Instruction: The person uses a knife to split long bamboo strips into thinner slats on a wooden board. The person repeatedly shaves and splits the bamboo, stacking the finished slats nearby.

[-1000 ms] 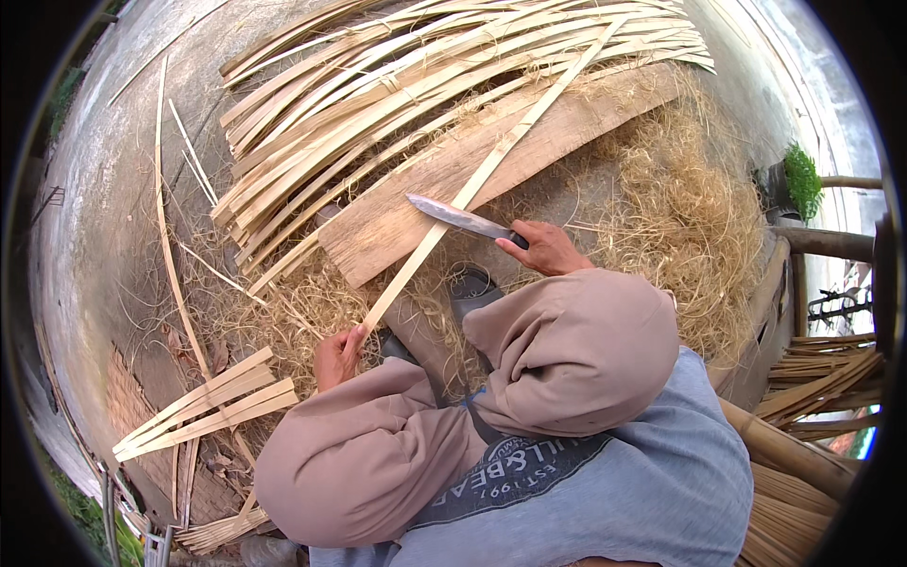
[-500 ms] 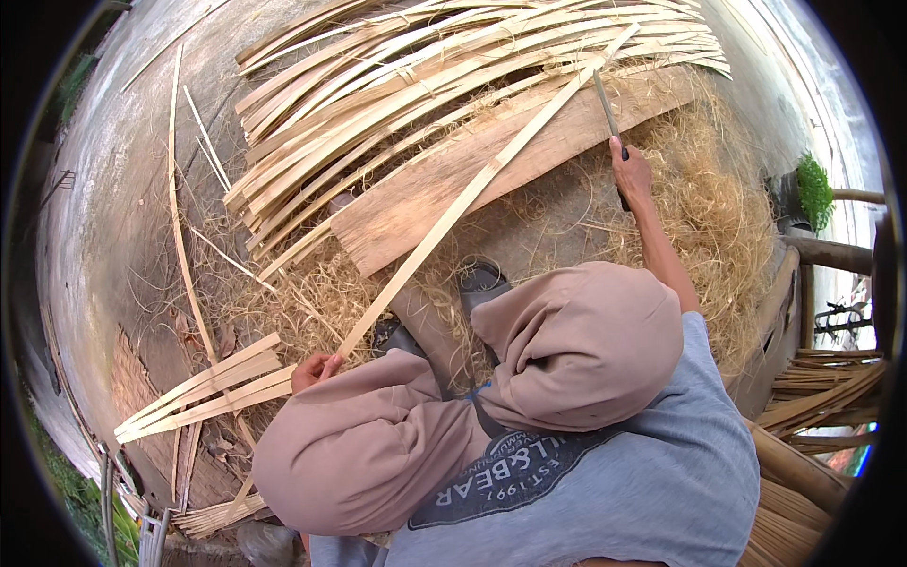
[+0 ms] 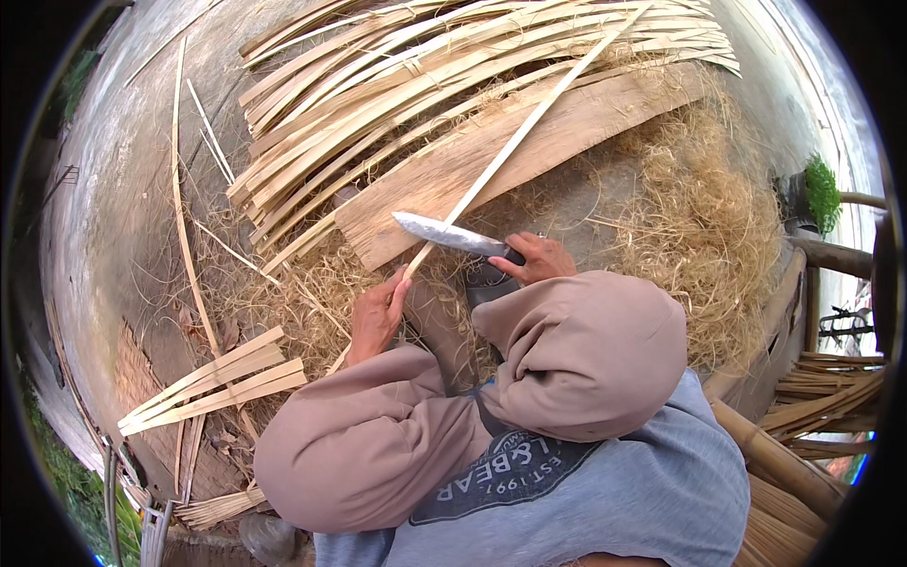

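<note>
A long pale strip, bamboo by its look (image 3: pixel 515 140), runs slanting from near my left knee up across the wooden board (image 3: pixel 397 210). My left hand (image 3: pixel 379 317) pinches this strip near its lower end. In my right hand (image 3: pixel 539 259) is the dark handle of a knife (image 3: pixel 444 233), its broad blade pointing left. The blade lies across the strip just beyond my left fingers; whether it cuts in cannot be made out. Behind the board spreads a pile of similar strips (image 3: pixel 350 123).
Curly shavings (image 3: pixel 699 227) heap on the ground to the right, with more by my left leg. A few split strips (image 3: pixel 208 383) fan out at the left. Bamboo poles (image 3: pixel 779 454) and bundled strips (image 3: pixel 822 402) stand at the right. A green plant (image 3: pixel 820 194) grows farther off.
My right hand has drawn the knife back from the strip's far end to close beside my left hand. My left hand has moved forward and right along the strip, which now looks edge-on.
</note>
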